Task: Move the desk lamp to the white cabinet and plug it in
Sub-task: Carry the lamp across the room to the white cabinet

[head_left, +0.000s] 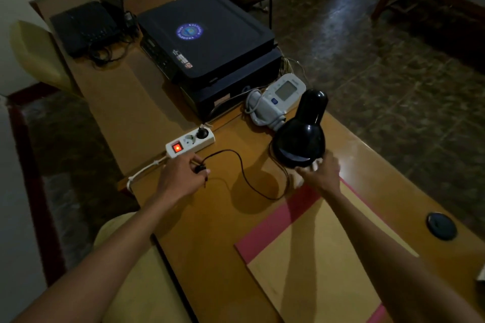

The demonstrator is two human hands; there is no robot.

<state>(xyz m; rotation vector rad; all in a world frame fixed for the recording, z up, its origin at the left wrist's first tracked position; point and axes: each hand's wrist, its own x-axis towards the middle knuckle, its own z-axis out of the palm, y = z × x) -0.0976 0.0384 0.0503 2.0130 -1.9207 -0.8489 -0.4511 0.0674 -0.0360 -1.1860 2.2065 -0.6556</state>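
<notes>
A black desk lamp (301,136) with a glossy bell-shaped shade stands on the wooden desk (210,217), shade facing me. My right hand (321,172) grips its base under the shade. The lamp's thin black cord (244,176) loops across the desk to a small black plug (200,168), which my left hand (183,178) pinches just in front of a white power strip (190,143). The strip's red switch glows; one socket holds another black plug, the middle socket is free. No white cabinet is in view.
A black printer (210,44) sits behind the strip, with a white blood-pressure monitor (278,102) beside the lamp. A yellow and pink folder (328,257) lies near me. A black cable grommet (442,225) is at right. Chairs and tiled floor surround the desk.
</notes>
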